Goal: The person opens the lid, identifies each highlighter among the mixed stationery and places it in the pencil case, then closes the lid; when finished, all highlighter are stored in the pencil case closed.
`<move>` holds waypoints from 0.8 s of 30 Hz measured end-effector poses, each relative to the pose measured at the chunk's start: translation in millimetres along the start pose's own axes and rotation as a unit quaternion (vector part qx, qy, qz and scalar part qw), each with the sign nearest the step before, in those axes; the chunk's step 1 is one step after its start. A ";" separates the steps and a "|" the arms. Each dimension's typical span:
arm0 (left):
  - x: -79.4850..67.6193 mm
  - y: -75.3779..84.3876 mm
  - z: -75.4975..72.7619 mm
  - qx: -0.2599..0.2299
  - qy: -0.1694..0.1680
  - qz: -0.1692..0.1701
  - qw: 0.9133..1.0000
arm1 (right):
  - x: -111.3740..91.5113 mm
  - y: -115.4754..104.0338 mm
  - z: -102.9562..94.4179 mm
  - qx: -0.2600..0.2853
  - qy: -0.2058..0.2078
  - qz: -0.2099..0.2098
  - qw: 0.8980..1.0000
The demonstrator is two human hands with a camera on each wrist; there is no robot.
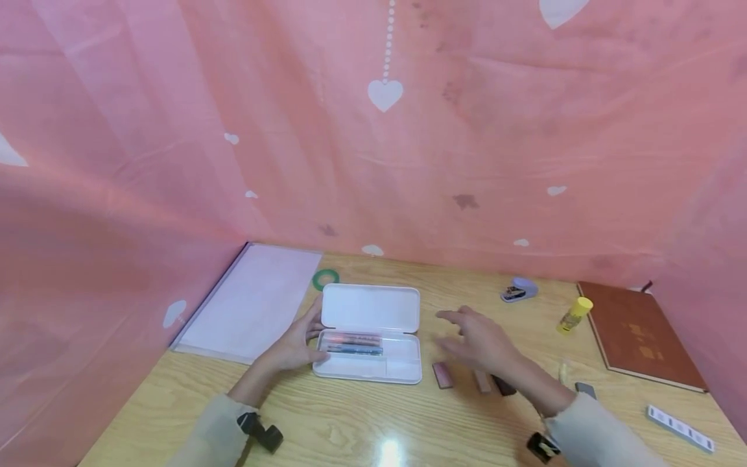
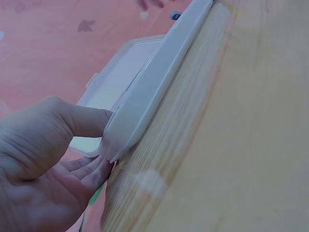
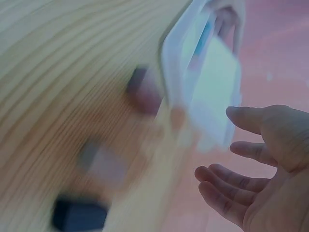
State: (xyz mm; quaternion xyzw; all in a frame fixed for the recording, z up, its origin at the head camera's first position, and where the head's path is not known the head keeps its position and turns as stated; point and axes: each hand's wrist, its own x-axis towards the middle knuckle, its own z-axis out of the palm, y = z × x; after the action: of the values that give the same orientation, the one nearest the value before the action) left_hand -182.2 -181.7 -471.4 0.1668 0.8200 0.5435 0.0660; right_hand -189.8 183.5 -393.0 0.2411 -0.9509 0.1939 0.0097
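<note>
A white pencil case lies with its lid raised on the table. Several pens sit in its left compartment. My left hand holds the case by its left end, the thumb on the near wall and the other fingers behind. To the right of the case, my right hand hovers with fingers spread and nothing held. Below it on the wood lie a pinkish block, a light brown block and a dark block, the last partly hidden by the forearm.
Behind the case is a green tape roll, beside a white folder. On the right are a purple stapler, a yellow glue stick, a brown notebook, a grey block and a white strip. Pink curtains surround the table.
</note>
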 end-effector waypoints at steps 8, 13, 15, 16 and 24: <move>1.5 -8.9 -1.0 0.000 0.003 -0.005 1.000 | -34.9 63.9 -19.5 -0.017 -0.006 0.053 0.998; 1.3 -6.7 0.1 -0.006 0.002 -0.012 1.000 | -45.9 87.1 -16.0 -0.035 -0.024 0.080 0.996; 0.5 -1.4 0.6 -0.008 0.001 -0.012 1.000 | -49.2 92.2 -12.9 -0.043 -0.018 0.085 0.995; -0.5 2.3 0.5 -0.009 0.000 -0.012 1.000 | -50.3 94.0 -11.2 -0.046 -0.016 0.085 0.995; -4.6 19.7 -0.5 -0.011 -0.007 -0.016 1.000 | -51.6 93.4 -3.1 -0.029 -0.026 0.104 0.994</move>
State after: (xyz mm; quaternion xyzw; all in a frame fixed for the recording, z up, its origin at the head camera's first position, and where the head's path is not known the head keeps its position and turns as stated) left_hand -174.0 -176.8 -453.5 0.1564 0.8160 0.5504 0.0819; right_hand -187.6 283.6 -429.9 0.1455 -0.9760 0.1596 -0.0284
